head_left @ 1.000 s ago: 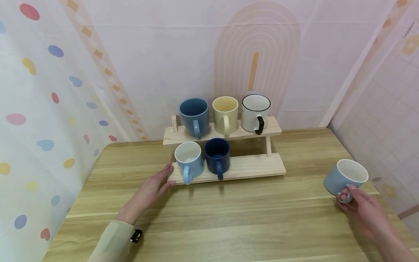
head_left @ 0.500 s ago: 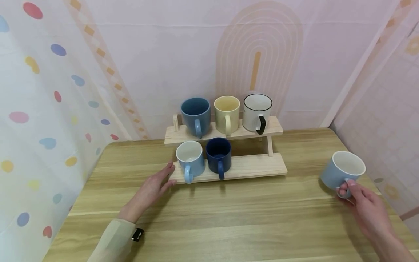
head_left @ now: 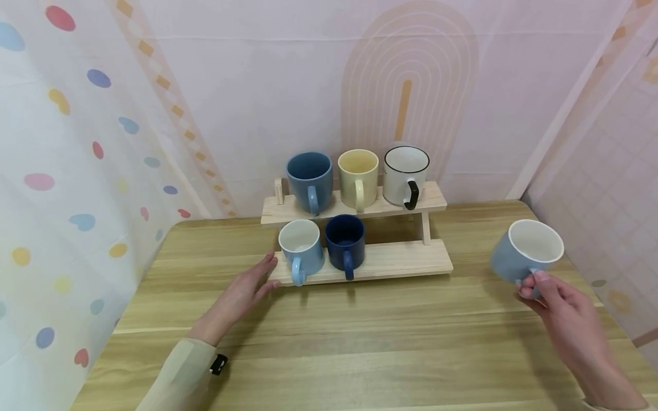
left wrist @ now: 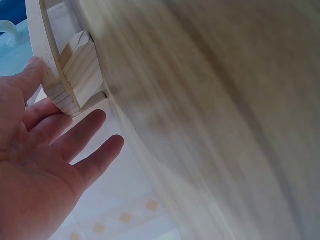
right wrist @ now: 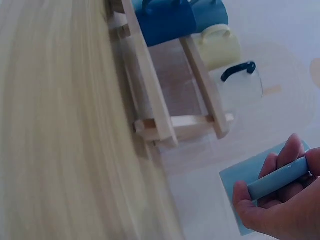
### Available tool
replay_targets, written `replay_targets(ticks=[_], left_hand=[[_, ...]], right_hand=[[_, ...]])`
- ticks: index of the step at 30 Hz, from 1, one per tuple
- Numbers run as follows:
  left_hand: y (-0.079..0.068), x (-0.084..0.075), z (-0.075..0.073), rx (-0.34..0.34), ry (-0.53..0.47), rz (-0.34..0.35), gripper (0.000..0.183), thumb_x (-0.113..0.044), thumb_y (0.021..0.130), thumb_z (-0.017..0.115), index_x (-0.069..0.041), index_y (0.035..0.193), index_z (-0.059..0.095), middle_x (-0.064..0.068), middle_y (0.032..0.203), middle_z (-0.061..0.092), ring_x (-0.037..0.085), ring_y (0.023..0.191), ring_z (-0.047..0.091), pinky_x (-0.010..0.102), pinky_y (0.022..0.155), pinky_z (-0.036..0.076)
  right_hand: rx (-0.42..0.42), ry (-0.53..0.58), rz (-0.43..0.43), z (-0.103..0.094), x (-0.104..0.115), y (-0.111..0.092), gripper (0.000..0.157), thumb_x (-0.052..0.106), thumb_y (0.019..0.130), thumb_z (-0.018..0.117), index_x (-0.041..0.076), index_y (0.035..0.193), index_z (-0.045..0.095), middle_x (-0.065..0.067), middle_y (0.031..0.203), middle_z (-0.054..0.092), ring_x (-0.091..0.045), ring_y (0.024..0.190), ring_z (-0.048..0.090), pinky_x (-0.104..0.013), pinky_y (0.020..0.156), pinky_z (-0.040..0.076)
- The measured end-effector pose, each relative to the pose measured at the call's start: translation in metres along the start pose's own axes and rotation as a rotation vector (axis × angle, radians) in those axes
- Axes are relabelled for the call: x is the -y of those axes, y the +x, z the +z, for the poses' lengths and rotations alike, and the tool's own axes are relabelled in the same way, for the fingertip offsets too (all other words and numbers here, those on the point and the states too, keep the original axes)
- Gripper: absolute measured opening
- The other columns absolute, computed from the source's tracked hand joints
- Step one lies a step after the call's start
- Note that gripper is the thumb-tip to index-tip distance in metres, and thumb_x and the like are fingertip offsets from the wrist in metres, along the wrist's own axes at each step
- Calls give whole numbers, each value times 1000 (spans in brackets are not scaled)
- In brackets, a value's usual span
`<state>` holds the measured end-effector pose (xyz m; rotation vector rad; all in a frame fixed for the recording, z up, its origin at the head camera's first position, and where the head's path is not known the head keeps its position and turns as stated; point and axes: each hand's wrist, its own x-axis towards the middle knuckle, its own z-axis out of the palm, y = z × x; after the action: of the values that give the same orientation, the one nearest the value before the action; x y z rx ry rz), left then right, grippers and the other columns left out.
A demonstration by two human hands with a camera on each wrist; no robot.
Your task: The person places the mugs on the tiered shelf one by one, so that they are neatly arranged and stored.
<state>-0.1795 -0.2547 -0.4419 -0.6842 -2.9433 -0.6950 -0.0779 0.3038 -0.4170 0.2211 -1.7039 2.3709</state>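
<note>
My right hand [head_left: 570,325] grips a light blue mug [head_left: 509,260] with a white inside by its handle. The mug is tilted and held above the right side of the table. In the right wrist view my fingers wrap the mug's handle [right wrist: 280,179]. My left hand [head_left: 239,297] touches the left end of a two-tier wooden rack [head_left: 406,260], thumb at the front edge. In the left wrist view its outer fingers [left wrist: 102,157] stretch out past the board's end [left wrist: 55,75]. On the lower tier stand a light blue mug [head_left: 303,257] and a navy mug [head_left: 345,245].
The rack's upper tier carries a blue mug [head_left: 311,185], a pale yellow mug [head_left: 357,182] and a white mug [head_left: 403,177] with a black handle. All handles face the front. Behind the wooden table [head_left: 360,342] hangs a patterned curtain [head_left: 267,108].
My right hand has lifted the light blue mug and carried it a little left and away from me. The left hand stays at the rack's end; the head view shifts slightly.
</note>
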Motion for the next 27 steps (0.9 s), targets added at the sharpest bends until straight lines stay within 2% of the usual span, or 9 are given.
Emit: replay_targets(ticks=[19, 27], left_hand=[[-1, 1, 0, -6, 8, 1, 58, -18, 103, 66, 9, 150, 46, 28, 158, 39, 45, 139, 47, 58, 110, 42], [-1, 0, 0, -7, 7, 1, 58, -18, 103, 66, 9, 149, 46, 28, 158, 39, 45, 139, 47, 58, 111, 42]], right_hand=[[52, -11, -30, 44, 8, 9, 29, 3, 110, 45, -6, 97, 70, -5, 95, 68, -14, 93, 72, -26, 92, 57], [74, -54, -25, 64, 9, 12, 31, 5, 110, 46, -2, 92, 70, -4, 95, 65, -14, 94, 70, -25, 93, 57]])
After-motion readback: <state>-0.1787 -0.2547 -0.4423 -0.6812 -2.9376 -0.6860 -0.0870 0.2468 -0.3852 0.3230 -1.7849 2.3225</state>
